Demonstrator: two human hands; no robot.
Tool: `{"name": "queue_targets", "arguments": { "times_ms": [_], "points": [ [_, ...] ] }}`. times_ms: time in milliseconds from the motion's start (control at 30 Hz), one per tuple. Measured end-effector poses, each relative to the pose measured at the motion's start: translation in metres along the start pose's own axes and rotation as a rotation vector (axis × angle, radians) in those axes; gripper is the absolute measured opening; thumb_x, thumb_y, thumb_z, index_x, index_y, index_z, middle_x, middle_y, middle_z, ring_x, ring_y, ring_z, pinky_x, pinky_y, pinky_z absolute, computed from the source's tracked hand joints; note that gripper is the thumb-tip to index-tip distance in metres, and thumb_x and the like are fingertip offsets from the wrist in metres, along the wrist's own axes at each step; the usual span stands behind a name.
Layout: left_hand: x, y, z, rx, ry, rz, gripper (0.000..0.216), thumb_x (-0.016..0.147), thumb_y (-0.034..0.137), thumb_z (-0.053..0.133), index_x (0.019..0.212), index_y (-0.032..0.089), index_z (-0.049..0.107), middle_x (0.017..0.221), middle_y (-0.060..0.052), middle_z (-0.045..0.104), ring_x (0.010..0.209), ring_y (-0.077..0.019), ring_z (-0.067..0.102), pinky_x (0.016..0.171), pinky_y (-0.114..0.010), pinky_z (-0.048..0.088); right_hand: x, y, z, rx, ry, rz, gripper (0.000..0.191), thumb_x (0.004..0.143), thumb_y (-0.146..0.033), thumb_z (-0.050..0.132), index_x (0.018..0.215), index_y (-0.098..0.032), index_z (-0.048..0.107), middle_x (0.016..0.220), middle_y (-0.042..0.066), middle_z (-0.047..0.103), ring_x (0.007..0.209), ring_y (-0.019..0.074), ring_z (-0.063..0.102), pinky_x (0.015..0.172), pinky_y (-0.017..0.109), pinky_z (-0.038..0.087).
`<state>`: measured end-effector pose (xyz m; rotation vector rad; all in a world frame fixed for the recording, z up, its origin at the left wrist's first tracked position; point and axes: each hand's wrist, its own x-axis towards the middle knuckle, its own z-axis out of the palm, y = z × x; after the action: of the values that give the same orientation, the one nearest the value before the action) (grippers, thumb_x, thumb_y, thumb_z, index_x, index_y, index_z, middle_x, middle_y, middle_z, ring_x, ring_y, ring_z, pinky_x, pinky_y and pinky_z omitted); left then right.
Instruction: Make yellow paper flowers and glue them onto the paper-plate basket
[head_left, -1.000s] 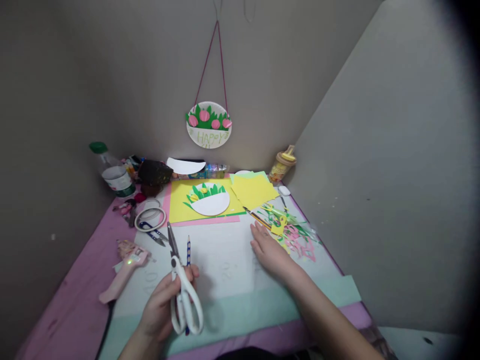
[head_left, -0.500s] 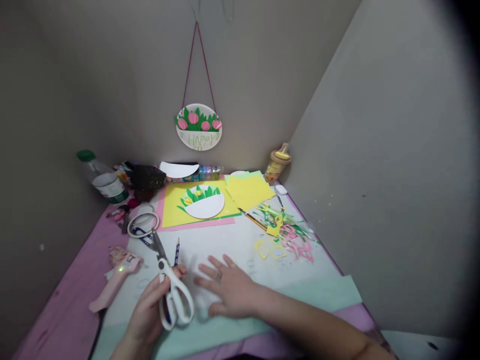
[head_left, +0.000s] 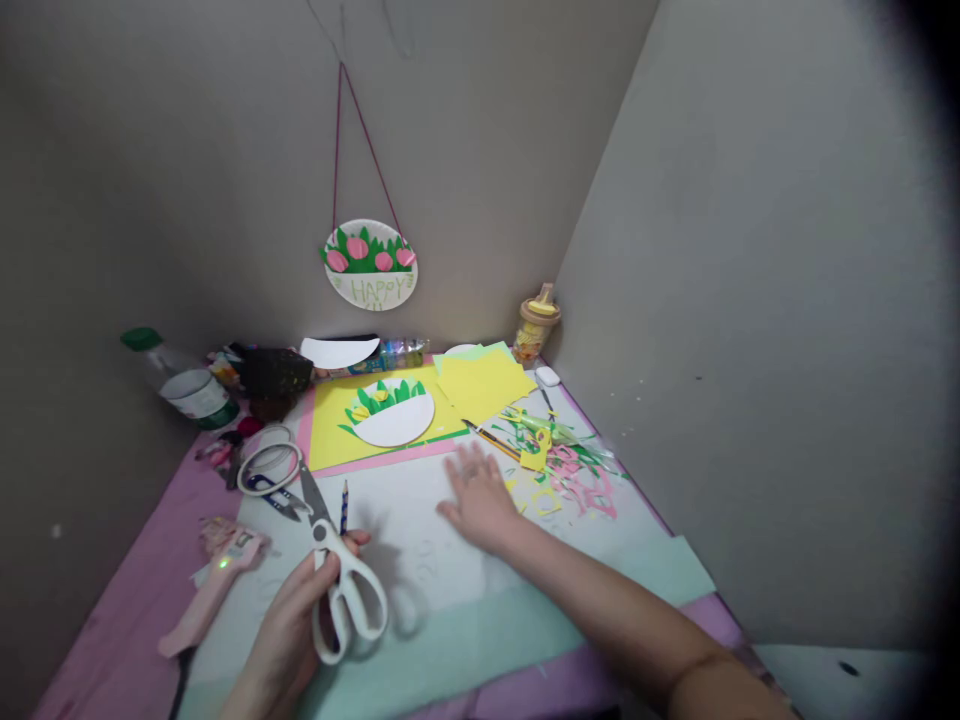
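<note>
Through the head camera I am taking the round white paper plate with green paper leaves point(head_left: 394, 420) as my landmark. Nearer the camera and left of it, the left hand point(head_left: 292, 605) is clamping its grip around white-handled metal scissors point(head_left: 345, 565) and a blue dotted pencil point(head_left: 344, 510). Just on the plate's near right, the right hand point(head_left: 482, 500) is holding nothing, its fingers spreading apart; I cannot tell whether it is touching the paper.

Two tools are sharing one grip, so a loosening finger could be dropping the pencil. The scissor blades are pointing out, and a tilting wrist could be catching the white ring point(head_left: 240, 475) left of the plate. Near that ring, blue-handled snips point(head_left: 285, 508) are crowding the space. Farther left, a pink plastic glue gun point(head_left: 202, 605) is showing a green light; if it is heating, straying fingers are risking a burn. Right of the plate, pink paper scraps point(head_left: 600, 495) are lying where a sideways brush could be scattering them.
</note>
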<state>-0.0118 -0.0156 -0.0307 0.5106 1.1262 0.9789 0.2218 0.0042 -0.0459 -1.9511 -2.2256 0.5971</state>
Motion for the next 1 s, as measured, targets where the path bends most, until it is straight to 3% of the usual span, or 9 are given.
{"name": "queue_targets", "arguments": {
  "times_ms": [33, 100, 167, 233, 367, 567, 733, 867, 1000],
  "points": [
    [0.0, 0.004, 0.005, 0.004, -0.004, 0.01, 0.034, 0.06, 0.032, 0.075, 0.088, 0.014, 0.069, 0.087, -0.008, 0.069, 0.062, -0.0177, 0.061, 0.049, -0.023, 0.044, 0.005, 0.003, -0.005, 0.04, 0.096, 0.1, 0.058, 0.085, -0.036, 0.049, 0.136, -0.01, 0.037, 0.149, 0.018, 0.02, 0.139, 0.0319, 0.006, 0.109, 0.053, 0.007],
    [0.004, 0.011, 0.019, 0.009, -0.036, 0.003, 0.035, 0.06, 0.031, 0.075, 0.089, 0.013, 0.07, 0.098, -0.01, 0.068, 0.07, -0.0199, 0.063, 0.055, -0.025, 0.047, 0.009, 0.0, -0.009, 0.287, 0.176, -0.009, 0.043, 0.086, -0.027, 0.047, 0.127, -0.014, 0.047, 0.141, 0.015, 0.038, 0.133, 0.0264, 0.028, 0.107, 0.044, 0.023],
    [0.011, 0.015, 0.036, -0.005, -0.129, -0.018, 0.038, 0.063, 0.032, 0.074, 0.096, 0.014, 0.069, 0.092, -0.009, 0.069, 0.069, -0.0186, 0.063, 0.057, -0.024, 0.047, 0.01, -0.014, -0.004, 0.688, 0.016, -0.182, 0.033, 0.088, -0.031, 0.045, 0.117, -0.018, 0.052, 0.118, 0.008, 0.059, 0.107, 0.0188, 0.055, 0.092, 0.035, 0.042],
    [0.018, 0.014, 0.055, -0.014, -0.255, -0.043, 0.042, 0.066, 0.031, 0.072, 0.104, 0.013, 0.066, 0.083, -0.009, 0.069, 0.065, -0.0186, 0.063, 0.059, -0.026, 0.047, 0.01, -0.031, 0.006, 0.994, -0.109, -0.248, 0.031, 0.087, -0.037, 0.047, 0.111, -0.018, 0.053, 0.104, 0.005, 0.064, 0.091, 0.0164, 0.061, 0.08, 0.031, 0.048],
    [0.032, 0.005, 0.076, 0.019, -0.337, -0.023, 0.045, 0.069, 0.032, 0.07, 0.109, 0.014, 0.062, 0.075, -0.007, 0.067, 0.064, -0.019, 0.063, 0.058, -0.027, 0.047, 0.017, -0.033, 0.023, 1.216, -0.007, -0.132, 0.03, 0.08, -0.045, 0.055, 0.09, -0.017, 0.055, 0.081, 0.002, 0.064, 0.07, 0.0146, 0.061, 0.065, 0.026, 0.048],
    [0.061, 0.022, 0.039, 0.126, -0.037, 0.166, 0.033, 0.072, 0.041, 0.066, 0.088, 0.013, 0.062, 0.062, -0.003, 0.062, 0.053, -0.0148, 0.058, 0.049, -0.023, 0.041, 0.032, 0.014, 0.023, 0.95, 0.116, 0.24, 0.041, 0.087, -0.046, 0.034, 0.114, -0.017, 0.045, 0.056, -0.003, 0.056, 0.044, 0.0147, 0.052, 0.044, 0.024, 0.038],
    [0.084, 0.04, 0.0, 0.302, -0.053, 0.206, 0.03, 0.069, 0.039, 0.069, 0.077, 0.013, 0.058, 0.061, -0.003, 0.061, 0.048, -0.0111, 0.053, 0.045, -0.019, 0.036, 0.041, 0.033, 0.023, 0.471, 0.306, 0.19, 0.046, 0.085, -0.031, 0.038, 0.128, -0.017, 0.04, 0.073, 0.003, 0.06, 0.07, 0.0211, 0.061, 0.064, 0.031, 0.045],
    [0.096, 0.042, -0.017, 0.479, -0.057, 0.227, 0.032, 0.067, 0.039, 0.069, 0.081, 0.014, 0.056, 0.055, 0.002, 0.056, 0.042, -0.0096, 0.048, 0.042, -0.019, 0.034, 0.048, 0.041, 0.035, 0.432, 0.439, 0.118, 0.043, 0.082, -0.022, 0.038, 0.125, -0.015, 0.038, 0.086, 0.007, 0.059, 0.081, 0.0222, 0.059, 0.071, 0.034, 0.047],
    [0.11, 0.045, -0.029, 0.691, 0.139, 0.339, 0.041, 0.073, 0.044, 0.058, 0.101, 0.014, 0.057, 0.07, -0.002, 0.063, 0.056, -0.0163, 0.058, 0.051, -0.024, 0.043, 0.055, 0.049, 0.042, 0.44, 0.594, 0.05, 0.037, 0.078, -0.013, 0.038, 0.115, -0.016, 0.043, 0.095, 0.01, 0.055, 0.089, 0.0226, 0.056, 0.08, 0.039, 0.048]
  ]
}}
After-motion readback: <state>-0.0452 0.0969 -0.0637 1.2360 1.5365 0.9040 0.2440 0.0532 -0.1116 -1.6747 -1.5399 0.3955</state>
